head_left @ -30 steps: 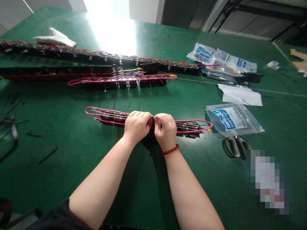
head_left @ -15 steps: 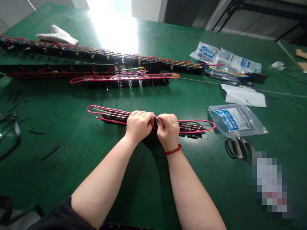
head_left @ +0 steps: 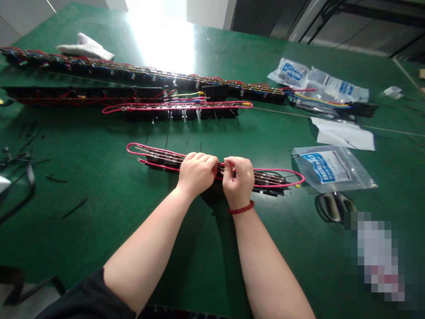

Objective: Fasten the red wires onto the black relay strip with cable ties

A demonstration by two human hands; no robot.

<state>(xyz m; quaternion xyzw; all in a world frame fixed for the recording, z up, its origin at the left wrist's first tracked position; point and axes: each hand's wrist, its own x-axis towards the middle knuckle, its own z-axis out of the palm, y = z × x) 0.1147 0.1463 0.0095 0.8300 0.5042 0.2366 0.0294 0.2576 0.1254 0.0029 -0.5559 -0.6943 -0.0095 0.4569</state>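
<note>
Pinching the middle of the socket strip [head_left: 159, 158], my left hand [head_left: 197, 173] and right hand [head_left: 239, 181] sit side by side, fingers curled tight over its pink wire [head_left: 285, 171] (the tips are hidden). It lies flat on the tabletop [head_left: 99, 221] in front of me. Pulling too hard could, I judge, kink that wire or tear it loose.

I can read no text from here. The clear bag [head_left: 334, 167] well to the right of my fingers [head_left: 232, 163] carries a blue printed label [head_left: 327, 166]. The two bags [head_left: 341, 88] beyond it do too, but all the lettering is too small to read.
</note>
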